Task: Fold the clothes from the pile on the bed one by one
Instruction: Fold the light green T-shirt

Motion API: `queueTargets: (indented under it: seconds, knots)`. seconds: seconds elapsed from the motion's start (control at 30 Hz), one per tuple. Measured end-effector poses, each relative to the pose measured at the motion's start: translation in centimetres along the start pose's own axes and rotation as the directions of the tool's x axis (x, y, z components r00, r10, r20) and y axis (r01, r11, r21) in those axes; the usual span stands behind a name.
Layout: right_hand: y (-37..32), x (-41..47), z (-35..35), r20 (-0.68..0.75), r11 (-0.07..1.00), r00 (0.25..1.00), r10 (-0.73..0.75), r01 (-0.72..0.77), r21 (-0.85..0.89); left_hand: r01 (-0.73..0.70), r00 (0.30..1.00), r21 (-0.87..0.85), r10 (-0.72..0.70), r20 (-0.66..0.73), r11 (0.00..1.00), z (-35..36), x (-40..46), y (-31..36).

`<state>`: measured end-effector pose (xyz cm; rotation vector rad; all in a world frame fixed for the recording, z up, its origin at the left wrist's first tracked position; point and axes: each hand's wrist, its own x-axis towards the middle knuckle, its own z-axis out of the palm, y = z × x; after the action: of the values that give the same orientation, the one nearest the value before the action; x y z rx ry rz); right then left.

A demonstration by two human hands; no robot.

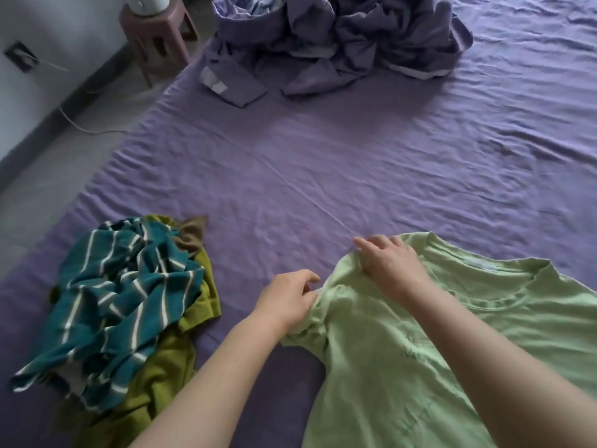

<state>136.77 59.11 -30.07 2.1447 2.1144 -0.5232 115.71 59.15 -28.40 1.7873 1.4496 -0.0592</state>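
Observation:
A light green T-shirt [403, 367] lies spread on the purple bed sheet [323, 173] at the lower right, neckline toward the far right. My left hand [287, 305] pinches the bunched left sleeve at its edge. My right hand [391, 263] rests on the shirt's shoulder, fingers curled into the cloth with the index finger pointing left. At the lower left sits the pile: a crumpled teal shirt with white stripes [119, 302] on top of an olive-green garment [155, 376], and a brown piece [193, 234] peeking out behind.
A crumpled purple duvet [342, 40] lies at the far end of the bed. A pink stool [155, 33] with a white object on it stands on the floor beyond the bed's left edge, where a white cable [84, 124] trails along the floor.

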Motion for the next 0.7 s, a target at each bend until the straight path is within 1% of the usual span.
queueTargets:
  seconds: [0.03,0.07,0.13,0.17,0.2,0.23,0.3,0.37,0.43,0.47,0.53,0.6,0.63,0.7]
  knots:
    - [0.1,0.0,0.2,-0.053,0.999,0.998,0.02,-0.018,0.042,-0.017,1.0,0.023,0.017,0.01,1.0,0.2,0.0,-0.3]
    - [0.3,0.0,0.1,-0.11,0.989,0.993,0.053,-0.037,0.14,-0.049,0.999,0.065,0.049,0.005,0.997,0.3,0.1,-0.6]
    - [1.5,-0.6,-0.5,-0.162,0.912,0.974,0.158,-0.081,0.402,-0.101,0.995,0.104,0.102,-0.006,0.99,0.4,0.2,-1.2]
    - [2.4,-1.1,-1.0,-0.156,0.868,0.969,0.19,-0.092,0.487,-0.103,0.994,0.116,0.105,-0.018,0.988,0.4,0.2,-1.3]
    - [3.4,-1.9,-1.5,-0.134,0.857,0.974,0.184,-0.092,0.508,-0.095,0.993,0.126,0.103,-0.056,0.988,0.4,0.3,-1.3]
    - [4.3,-2.6,-1.8,-0.1,0.869,0.984,0.149,-0.082,0.489,-0.08,0.988,0.115,0.093,-0.12,0.99,0.3,0.3,-1.3]
    - [6.0,-3.8,-2.1,-0.034,0.896,0.997,0.074,-0.051,0.44,-0.057,0.97,0.022,0.06,-0.234,0.998,0.1,0.4,-1.0]
    - [6.5,-4.3,-2.4,0.024,0.869,0.998,0.053,-0.059,0.491,-0.051,0.971,-0.03,0.042,-0.236,0.998,0.1,0.6,-0.7]
    - [6.0,-4.2,-2.8,0.061,0.801,0.997,0.046,-0.073,0.594,-0.055,0.979,-0.057,0.043,-0.197,0.997,-0.1,0.8,-0.4]
    - [5.7,-4.0,-2.9,0.055,0.78,0.998,0.033,-0.06,0.623,-0.053,0.981,-0.102,0.033,-0.192,0.993,-0.2,0.8,-0.3]
    - [4.7,-3.6,-2.8,0.033,0.791,0.999,0.014,-0.031,0.611,-0.052,0.978,-0.196,0.01,-0.209,0.979,-0.6,0.6,0.0]
    - [3.6,-3.2,-2.6,0.01,0.823,0.998,0.068,-0.061,0.565,-0.059,0.966,-0.212,0.002,-0.26,0.975,-1.2,0.6,0.2]
    - [3.1,-2.9,-2.5,-0.009,0.817,0.993,0.12,-0.093,0.568,-0.06,0.953,-0.18,0.003,-0.302,0.982,-1.6,0.7,0.3]
    - [2.4,-2.2,-2.5,-0.07,0.777,0.972,0.225,-0.135,0.615,-0.049,0.913,-0.06,0.02,-0.407,0.997,-2.9,1.3,0.3]
